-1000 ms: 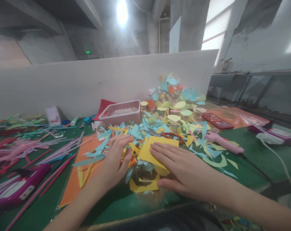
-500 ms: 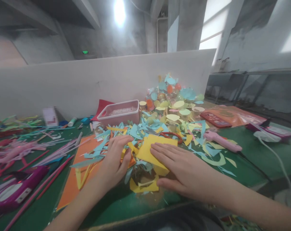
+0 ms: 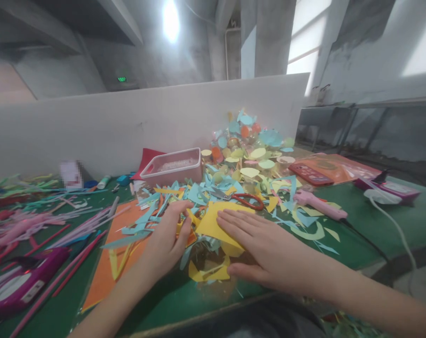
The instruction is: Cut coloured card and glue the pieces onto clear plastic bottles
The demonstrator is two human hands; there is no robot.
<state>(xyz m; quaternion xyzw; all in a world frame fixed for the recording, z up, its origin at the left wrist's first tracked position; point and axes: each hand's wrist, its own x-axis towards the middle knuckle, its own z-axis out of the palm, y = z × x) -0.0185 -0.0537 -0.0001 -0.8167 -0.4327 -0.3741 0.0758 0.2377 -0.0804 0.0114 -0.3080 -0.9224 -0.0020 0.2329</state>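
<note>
My right hand [image 3: 255, 239] lies with its fingers stretched out flat over a yellow paper sheet [image 3: 211, 223], whose right part it covers. Left of that sheet is my left hand [image 3: 168, 234], its fingers bent and its thumb apart from them. Yellow and orange paper pieces show beside the left thumb; the left fingertips are partly hidden. Just beyond the yellow sheet, red-handled scissors [image 3: 250, 201] rest among blue paper offcuts [image 3: 195, 192]. A curved yellow offcut [image 3: 209, 272] lies nearer to me, between the hands.
A pink basket [image 3: 172, 176] stands behind the offcuts. Clear cups with coloured paper discs [image 3: 250, 155] are heaped at the back. A pink glue gun [image 3: 320, 205] and a red phone [image 3: 311, 174] lie right. Orange sheets [image 3: 102, 277], pipe cleaners [image 3: 86, 223] and a purple device [image 3: 29, 277] lie left.
The whole view has shifted slightly left. My right hand and the yellow sheet have barely moved, and more of the scissors shows behind the sheet. My left hand keeps its bent pose.
</note>
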